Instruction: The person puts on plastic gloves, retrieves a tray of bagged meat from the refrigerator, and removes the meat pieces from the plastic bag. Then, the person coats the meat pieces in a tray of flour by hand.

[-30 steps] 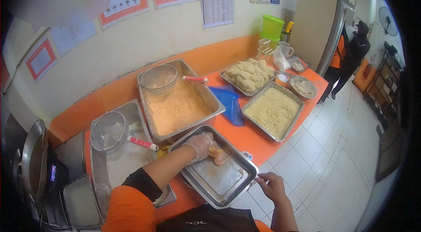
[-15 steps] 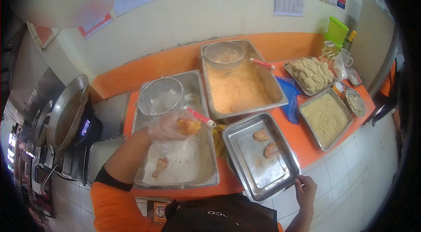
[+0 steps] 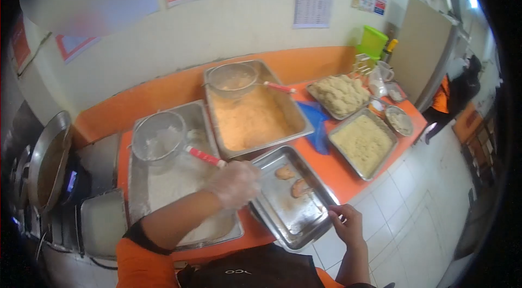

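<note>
My left hand, in a clear plastic glove, hovers at the left rim of a steel tray. Its fingers are curled, and whatever they hold is hidden from me. Two pieces of raw chicken lie in the tray's far half. With bare fingers, my right hand grips the tray's near right rim. Under my left arm is a deep steel pan of white flour. A strainer with a red handle rests on that pan.
Behind stands a pan of orange flour with another strainer. Trays of pale crumbs and a heaped coating sit to the right. A large wok is at far left. Another person stands at far right.
My left hand has moved right, from above the white flour to the tray's edge; the chicken piece visible in it before is now out of sight. My view has turned right.
</note>
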Available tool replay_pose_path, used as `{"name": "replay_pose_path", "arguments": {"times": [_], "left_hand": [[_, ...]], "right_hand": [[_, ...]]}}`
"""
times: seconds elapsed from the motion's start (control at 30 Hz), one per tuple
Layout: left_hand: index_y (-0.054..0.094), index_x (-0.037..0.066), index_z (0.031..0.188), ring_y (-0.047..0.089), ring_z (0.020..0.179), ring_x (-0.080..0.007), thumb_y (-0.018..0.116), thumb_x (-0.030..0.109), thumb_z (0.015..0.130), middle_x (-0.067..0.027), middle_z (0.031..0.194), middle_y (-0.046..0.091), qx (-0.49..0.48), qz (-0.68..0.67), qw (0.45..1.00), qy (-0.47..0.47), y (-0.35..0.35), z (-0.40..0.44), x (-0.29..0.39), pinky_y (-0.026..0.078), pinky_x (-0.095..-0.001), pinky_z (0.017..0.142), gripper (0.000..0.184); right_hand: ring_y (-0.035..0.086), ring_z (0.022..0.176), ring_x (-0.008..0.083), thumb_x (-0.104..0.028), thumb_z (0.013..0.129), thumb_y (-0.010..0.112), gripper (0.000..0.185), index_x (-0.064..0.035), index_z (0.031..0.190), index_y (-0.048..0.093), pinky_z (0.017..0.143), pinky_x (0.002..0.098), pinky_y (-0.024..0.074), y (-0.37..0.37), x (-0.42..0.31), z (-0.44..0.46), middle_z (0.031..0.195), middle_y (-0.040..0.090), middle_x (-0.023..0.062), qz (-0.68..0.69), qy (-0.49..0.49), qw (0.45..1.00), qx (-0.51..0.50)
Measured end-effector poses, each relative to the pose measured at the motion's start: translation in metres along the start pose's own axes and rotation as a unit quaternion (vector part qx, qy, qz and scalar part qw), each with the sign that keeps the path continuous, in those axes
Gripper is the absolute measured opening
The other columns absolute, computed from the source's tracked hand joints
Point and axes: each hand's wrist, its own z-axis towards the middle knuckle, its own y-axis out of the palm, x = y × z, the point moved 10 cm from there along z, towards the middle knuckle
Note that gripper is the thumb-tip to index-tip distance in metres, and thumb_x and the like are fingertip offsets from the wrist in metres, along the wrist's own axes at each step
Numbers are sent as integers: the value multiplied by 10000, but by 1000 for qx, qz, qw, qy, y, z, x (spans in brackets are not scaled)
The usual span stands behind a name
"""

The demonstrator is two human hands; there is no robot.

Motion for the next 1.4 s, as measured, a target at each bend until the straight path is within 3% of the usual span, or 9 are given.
{"name": "replay_pose_path", "arguments": {"times": [0.13,0.33,0.5,0.57,0.63,0.83,1.13,1.23,1.4], "left_hand": [[630,22,1009,615,957,-316,669,415,745,-202,1047,625,-159,144,970,-111,65,67,39,474,-377,876,475],[557,102,1218,450,1234,-327,633,408,784,-186,1284,495,-177,224,953,-98,146,133,7,396,-400,1002,537],[601,75,1160,478,1176,-367,583,365,825,-205,1227,531,-171,237,953,-80,163,135,0,405,-428,982,444],[631,54,1116,515,1140,-378,565,326,832,-209,1205,555,-177,270,945,-56,172,140,-6,425,-432,966,399],[622,38,1130,509,1171,-363,507,210,869,-199,1281,508,-229,314,920,-47,201,150,-30,425,-424,981,333],[668,26,1032,596,1059,-346,535,192,845,-181,1131,614,-189,302,930,-91,187,150,-37,477,-448,891,284],[622,15,1083,639,912,-303,609,206,745,-200,939,657,-106,-8,992,-61,67,81,33,496,-373,790,389],[569,51,790,606,667,-186,704,200,726,-85,764,630,-131,-165,974,-77,60,61,11,478,-319,581,211],[486,74,720,553,583,-112,701,74,729,-54,686,579,-72,-362,920,-129,30,13,-20,433,-235,501,215]], "right_hand": [[628,654,202,-180,784,694,159,-65,894,702,557,291,490,-22,7,-15,799,661,95,6,-6,999,32],[611,635,165,-152,775,697,140,-54,875,704,535,267,470,-58,41,-51,759,657,88,0,60,995,82],[614,633,163,-121,762,707,130,-55,875,704,522,270,474,-72,42,-63,765,659,82,-10,50,993,111],[599,688,136,-101,779,688,119,-45,882,669,546,264,456,-117,1,-61,795,654,71,3,-62,988,139],[566,644,134,-201,826,648,143,-61,853,651,569,255,442,-198,-54,-97,755,628,51,-43,-271,910,311],[572,685,163,-230,814,650,181,-59,872,653,608,278,446,-302,-202,-135,787,630,70,-314,-417,762,382],[581,745,207,-273,796,653,241,-55,899,657,666,311,451,-282,-270,-108,837,634,98,-390,-474,727,308],[584,766,221,-288,789,654,262,-54,908,659,685,322,453,-275,-284,-101,853,635,107,-386,-492,722,298],[589,799,245,-312,779,656,297,-52,923,661,718,340,455,-255,-303,-89,880,638,123,-372,-525,715,272]]}}
